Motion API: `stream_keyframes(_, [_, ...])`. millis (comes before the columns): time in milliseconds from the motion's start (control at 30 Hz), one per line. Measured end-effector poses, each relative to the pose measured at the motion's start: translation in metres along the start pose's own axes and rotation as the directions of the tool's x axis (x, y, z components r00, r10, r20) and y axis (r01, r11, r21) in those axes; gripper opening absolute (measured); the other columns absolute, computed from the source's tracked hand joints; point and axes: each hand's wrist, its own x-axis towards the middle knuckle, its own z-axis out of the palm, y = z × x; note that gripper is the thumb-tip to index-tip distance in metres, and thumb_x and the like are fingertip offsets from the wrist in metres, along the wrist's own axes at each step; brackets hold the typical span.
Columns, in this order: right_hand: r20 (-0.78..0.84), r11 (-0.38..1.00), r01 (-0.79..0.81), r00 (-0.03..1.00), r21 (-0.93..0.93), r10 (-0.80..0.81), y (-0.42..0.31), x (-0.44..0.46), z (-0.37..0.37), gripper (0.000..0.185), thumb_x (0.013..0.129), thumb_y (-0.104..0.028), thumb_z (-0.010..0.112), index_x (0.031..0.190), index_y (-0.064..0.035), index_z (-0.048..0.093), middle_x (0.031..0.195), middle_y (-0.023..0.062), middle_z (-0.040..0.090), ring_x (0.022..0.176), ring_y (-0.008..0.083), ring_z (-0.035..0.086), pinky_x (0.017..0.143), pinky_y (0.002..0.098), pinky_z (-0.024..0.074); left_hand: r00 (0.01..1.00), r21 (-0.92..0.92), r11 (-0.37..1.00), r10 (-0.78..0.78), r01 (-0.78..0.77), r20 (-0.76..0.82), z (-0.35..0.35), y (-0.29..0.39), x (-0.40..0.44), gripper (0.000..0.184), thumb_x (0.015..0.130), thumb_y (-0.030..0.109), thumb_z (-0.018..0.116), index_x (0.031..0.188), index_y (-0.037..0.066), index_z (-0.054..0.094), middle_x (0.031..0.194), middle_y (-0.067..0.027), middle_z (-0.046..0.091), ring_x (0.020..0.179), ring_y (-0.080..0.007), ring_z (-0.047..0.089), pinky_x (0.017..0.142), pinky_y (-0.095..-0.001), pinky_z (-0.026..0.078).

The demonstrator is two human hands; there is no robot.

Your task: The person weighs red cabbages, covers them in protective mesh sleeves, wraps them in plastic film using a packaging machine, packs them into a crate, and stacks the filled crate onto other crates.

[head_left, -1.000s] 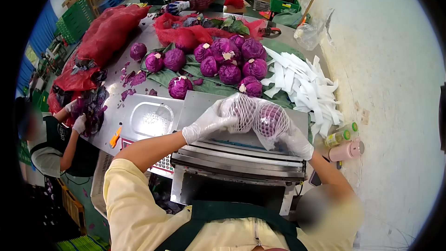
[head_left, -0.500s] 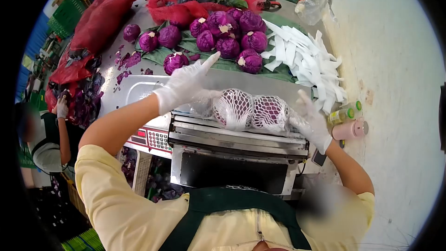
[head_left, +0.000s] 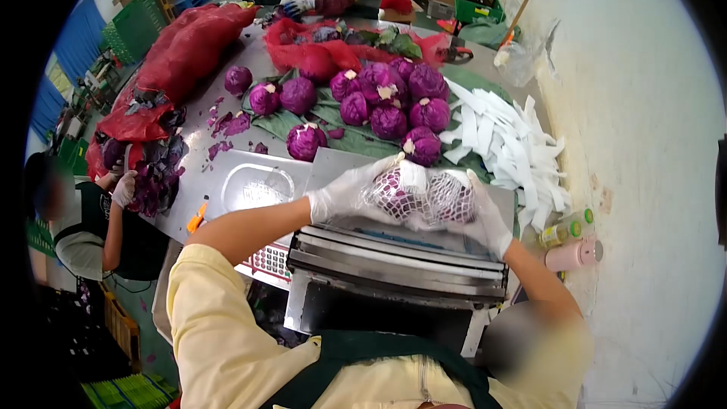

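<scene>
Two purple cabbages in white foam nets, wrapped together in clear plastic film (head_left: 424, 198), are held up between my gloved hands. My left hand (head_left: 344, 195) grips the left end of the pack, and my right hand (head_left: 491, 220) clasps the right end, fingers along its side. Just beneath and nearer to me is a wrapping machine (head_left: 397, 257) with metal bars. Several bare purple cabbages (head_left: 386, 91) lie behind the pack on a green cloth (head_left: 280, 125).
White foam nets (head_left: 503, 144) are heaped at the right, near bottles and a pink flask (head_left: 574, 255) by the wall. A scale (head_left: 257, 185) stands left of the machine. Red mesh sacks (head_left: 182, 53) lie farther back. One co-worker (head_left: 83, 220) handles cabbage leaves at the left; another stands behind the table.
The pack has been lifted off the machine's front bars and turned, a white patch now on top. My hands have closed in on both its ends. My view has tilted up.
</scene>
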Motion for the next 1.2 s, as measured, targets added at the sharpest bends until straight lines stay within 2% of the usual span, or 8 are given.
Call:
stream_keyframes(233, [0.578, 0.637, -0.587, 0.774, 0.5, 0.26, -0.12, -0.085, -0.017, 0.074, 0.085, -0.031, 0.065, 0.142, 0.0024, 0.031, 0.134, 0.0158, 0.049, 0.126, 0.0231, 0.046, 0.104, 0.0374, 0.0411, 0.745, -0.59, 0.457, -0.351, 0.665, 0.568, 0.041, 0.073, -0.092, 0.076, 0.085, 0.046, 0.065, 0.143, 0.01, 0.033, 0.111, -0.0099, 0.062, 0.095, -0.0156, 0.063, 0.084, -0.0303, 0.053])
stream_keyframes(300, [0.809, 0.107, -0.919, 0.387, 0.38, 0.442, -0.13, -0.123, -0.008, 0.063, 0.095, -0.042, 0.048, 0.144, -0.006, 0.032, 0.132, 0.0171, 0.051, 0.115, 0.0282, 0.055, 0.097, 0.0413, 0.0465, 0.453, -0.486, -0.001, -0.361, 0.874, 0.815, 0.057, 0.084, -0.12, 0.065, 0.089, 0.047, 0.059, 0.141, 0.014, 0.037, 0.117, -0.0087, 0.062, 0.099, -0.0177, 0.064, 0.088, -0.0373, 0.054])
stream_keyframes(400, [0.899, -0.133, -0.951, 0.211, 0.28, 0.383, -0.12, -0.159, 0.025, 0.065, 0.096, -0.051, 0.043, 0.143, -0.0082, 0.033, 0.125, 0.018, 0.055, 0.108, 0.028, 0.059, 0.088, 0.038, 0.0522, 0.614, -0.559, 0.279, -0.181, 0.781, 0.768, 0.102, 0.053, -0.157, 0.062, 0.089, 0.041, 0.06, 0.141, 0.016, 0.038, 0.133, -0.0094, 0.05, 0.124, -0.0205, 0.047, 0.109, -0.0411, 0.033])
stream_keyframes(767, [0.781, -0.466, -0.628, 0.475, 0.623, 0.405, -0.114, -0.249, 0.055, 0.066, 0.097, -0.046, 0.046, 0.144, -0.0028, 0.03, 0.137, 0.0214, 0.046, 0.119, 0.0316, 0.053, 0.098, 0.0405, 0.0459, 0.619, -0.725, -0.382, -0.377, 0.573, 0.689, 0.098, 0.051, -0.231, 0.057, 0.098, 0.037, 0.046, 0.136, -0.005, 0.038, 0.13, -0.0211, 0.051, 0.12, -0.0283, 0.053, 0.102, -0.0345, 0.045])
stream_keyframes(833, [0.752, -0.572, -0.493, 0.497, 0.656, 0.434, -0.127, -0.256, 0.051, 0.067, 0.097, -0.047, 0.045, 0.145, -0.0031, 0.029, 0.136, 0.0213, 0.047, 0.118, 0.0321, 0.054, 0.098, 0.0402, 0.0459, 0.635, -0.846, -0.159, -0.594, 0.509, 0.494, 0.097, 0.063, -0.257, 0.055, 0.098, 0.032, 0.05, 0.132, -0.01, 0.043, 0.126, -0.0242, 0.053, 0.118, -0.0282, 0.055, 0.101, -0.0336, 0.045])
stream_keyframes(900, [0.37, 0.264, -0.654, 0.664, 0.709, 0.65, -0.143, -0.271, 0.054, 0.061, 0.094, -0.049, 0.048, 0.138, -0.0071, 0.044, 0.119, 0.0124, 0.062, 0.111, 0.0268, 0.06, 0.098, 0.0413, 0.0451, 0.77, -0.394, 0.713, -0.638, 0.579, -0.023, 0.119, 0.092, -0.271, 0.04, 0.096, 0.019, 0.056, 0.129, -0.001, 0.053, 0.115, -0.0169, 0.063, 0.104, -0.0201, 0.062, 0.091, -0.0302, 0.048])
stream_keyframes(967, [-0.024, 0.829, -0.56, 0.828, -0.007, 0.56, -0.141, -0.282, 0.066, 0.04, 0.095, -0.036, 0.054, 0.108, 0.0001, 0.068, 0.087, 0.0097, 0.07, 0.084, 0.0189, 0.067, 0.075, 0.0299, 0.0523, 0.836, -0.168, 0.841, -0.536, 0.515, -0.119, 0.135, 0.087, -0.278, 0.026, 0.097, 0.016, 0.053, 0.116, 0.0, 0.062, 0.093, -0.0102, 0.069, 0.085, -0.0138, 0.064, 0.077, -0.0252, 0.051])
stream_keyframes(1200, [0.202, 0.16, -0.637, 0.457, 0.754, 0.866, -0.15, -0.256, 0.032, 0.04, 0.098, -0.037, 0.05, 0.082, -0.0028, 0.062, 0.057, 0.0004, 0.055, 0.046, 0.0082, 0.049, 0.045, 0.0206, 0.0407, 0.431, -0.81, 0.502, -0.83, 0.303, -0.354, 0.125, 0.095, -0.211, 0.035, 0.1, 0.03, 0.043, 0.081, 0.005, 0.059, 0.049, 0.0038, 0.038, 0.039, -0.006, 0.029, 0.039, -0.0231, 0.022])
